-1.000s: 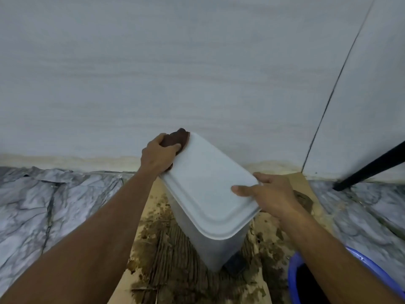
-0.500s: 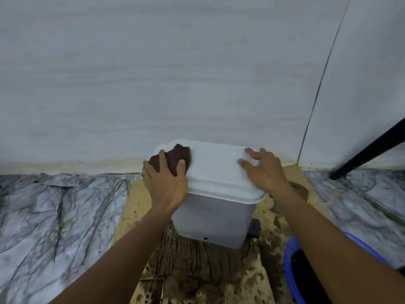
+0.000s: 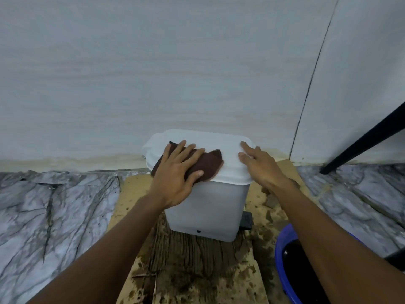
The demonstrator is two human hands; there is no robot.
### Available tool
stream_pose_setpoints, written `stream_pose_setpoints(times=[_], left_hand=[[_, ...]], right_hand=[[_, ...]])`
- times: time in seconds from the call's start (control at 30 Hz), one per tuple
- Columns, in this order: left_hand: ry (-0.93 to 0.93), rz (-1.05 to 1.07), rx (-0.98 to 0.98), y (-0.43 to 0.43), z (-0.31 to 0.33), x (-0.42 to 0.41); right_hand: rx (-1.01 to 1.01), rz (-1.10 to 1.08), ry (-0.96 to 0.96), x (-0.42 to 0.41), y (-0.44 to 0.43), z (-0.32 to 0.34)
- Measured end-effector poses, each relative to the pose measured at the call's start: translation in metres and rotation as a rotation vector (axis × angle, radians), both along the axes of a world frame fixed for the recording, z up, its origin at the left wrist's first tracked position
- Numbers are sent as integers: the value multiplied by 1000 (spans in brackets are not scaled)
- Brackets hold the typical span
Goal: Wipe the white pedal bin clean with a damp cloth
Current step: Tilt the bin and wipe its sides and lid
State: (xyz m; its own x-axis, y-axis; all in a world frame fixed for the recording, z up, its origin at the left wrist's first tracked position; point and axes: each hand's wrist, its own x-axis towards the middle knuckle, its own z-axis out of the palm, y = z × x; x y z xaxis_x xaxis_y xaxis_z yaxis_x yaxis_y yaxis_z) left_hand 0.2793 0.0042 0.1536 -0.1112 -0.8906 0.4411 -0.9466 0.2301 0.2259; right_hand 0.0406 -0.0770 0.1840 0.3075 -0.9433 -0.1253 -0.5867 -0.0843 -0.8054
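step in hand: wiping the lid. bin (image 3: pixel 206 207) stands upright on stained cardboard (image 3: pixel 131 194) on the floor, close to the wall. left hand (image 3: pixel 177 174) lies flat, fingers straight and spread, pressing the brown cloth (image 3: pixel 208 165) onto the lid (image 3: pixel 228 148), left-front part. right hand (image 3: pixel 260 165) is also flat, holding nothing, resting on the lid's right edge. next, likely: sweep the cloth rightward; the right hand must shift clear while steadying the bin.

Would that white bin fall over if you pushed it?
Probably it could tip: the white bin looks like thin plastic, likely light. The right hand rests flat on its lid, maybe steadying it while the left hand wipes.
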Motion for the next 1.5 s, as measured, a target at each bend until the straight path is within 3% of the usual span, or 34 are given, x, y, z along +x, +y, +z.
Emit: stream_pose_setpoints(times=[0.37, 0.63, 0.73, 1.0, 1.17, 1.33, 1.5], left_hand=[[-71, -65, 94, -51, 19, -70], [152, 104, 136, -26, 30, 12], [176, 147, 87, -22, 31, 5], [-132, -23, 58, -38, 18, -44], [-137, 140, 68, -33, 14, -13], [-86, 256, 209, -21, 18, -33], [-63, 244, 290, -20, 25, -9]], right_hand=[[-16, -52, -233, -6, -16, -11], [19, -21, -321, -10, -12, -12], [33, -35, -329, -7, -10, -11], [-65, -40, -179, -7, -5, -9], [-123, -36, -53, -3, 4, -4], [-164, -53, 171, 9, 14, 3], [-125, -69, 145, 11, 26, -1]])
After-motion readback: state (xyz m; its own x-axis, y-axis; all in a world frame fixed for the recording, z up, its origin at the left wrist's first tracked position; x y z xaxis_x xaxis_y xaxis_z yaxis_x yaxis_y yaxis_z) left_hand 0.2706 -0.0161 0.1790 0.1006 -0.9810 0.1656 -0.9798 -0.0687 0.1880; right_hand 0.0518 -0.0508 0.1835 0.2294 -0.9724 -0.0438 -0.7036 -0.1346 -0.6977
